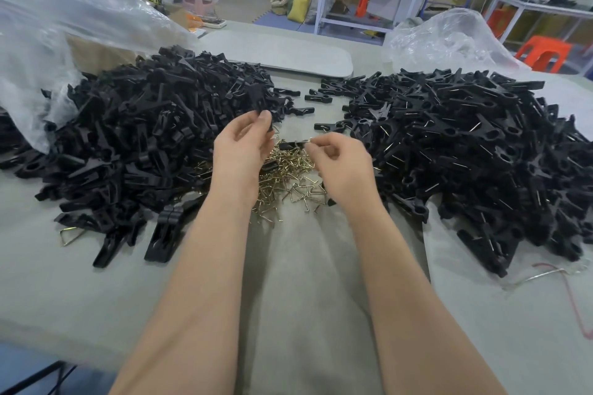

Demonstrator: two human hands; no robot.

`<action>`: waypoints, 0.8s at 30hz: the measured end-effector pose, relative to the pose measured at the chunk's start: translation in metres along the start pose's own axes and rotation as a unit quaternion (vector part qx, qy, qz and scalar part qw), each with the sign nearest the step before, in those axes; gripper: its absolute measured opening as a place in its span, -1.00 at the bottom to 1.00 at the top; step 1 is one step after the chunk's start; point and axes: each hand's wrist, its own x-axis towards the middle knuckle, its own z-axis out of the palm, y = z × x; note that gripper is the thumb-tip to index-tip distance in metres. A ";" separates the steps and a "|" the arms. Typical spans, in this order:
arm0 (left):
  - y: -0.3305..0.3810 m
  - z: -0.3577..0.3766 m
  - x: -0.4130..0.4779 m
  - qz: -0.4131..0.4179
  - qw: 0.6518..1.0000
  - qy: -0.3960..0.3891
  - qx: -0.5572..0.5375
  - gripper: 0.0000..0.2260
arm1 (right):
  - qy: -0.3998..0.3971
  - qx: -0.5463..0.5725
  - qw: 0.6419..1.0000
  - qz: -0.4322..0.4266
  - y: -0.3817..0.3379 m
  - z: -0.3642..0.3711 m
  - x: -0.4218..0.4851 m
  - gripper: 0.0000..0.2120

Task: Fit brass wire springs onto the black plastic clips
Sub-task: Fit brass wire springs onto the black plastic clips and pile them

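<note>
A small heap of brass wire springs (pixel 285 184) lies on the grey table between my forearms. My left hand (pixel 242 146) pinches a black plastic clip (pixel 261 102) at its fingertips, raised just above the springs. My right hand (pixel 341 163) holds another black clip (pixel 290 144) by its end, fingertips pinched together where a brass spring shows at the clip's tip. A big pile of bare black clips (pixel 134 138) fills the left side. A second pile of clips with wire showing on them (pixel 475 151) fills the right side.
A clear plastic bag (pixel 48 26) spills over the left pile, and another bag (pixel 446 38) sits behind the right pile. A grey padded board (pixel 279 51) lies at the table's far side. One loose spring (pixel 69 236) lies at front left. Shelves and stools stand beyond.
</note>
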 end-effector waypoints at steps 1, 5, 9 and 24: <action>-0.001 0.001 -0.001 0.028 0.998 -0.002 0.051 -0.95 | -0.003 0.052 0.998 0.026 -0.001 -0.003 0.001 -0.93; -0.008 0.003 -0.002 0.146 0.943 -0.025 0.298 -0.89 | -0.029 0.193 0.978 0.075 -0.005 -0.015 0.002 -0.93; -0.010 0.005 -0.003 0.167 0.914 -0.060 0.364 -0.85 | -0.022 0.220 0.971 0.091 -0.004 -0.019 0.003 -0.92; -0.016 0.006 -0.007 0.256 0.821 -0.096 0.501 -0.77 | 0.031 0.040 0.998 -0.035 0.002 -0.032 0.005 -0.80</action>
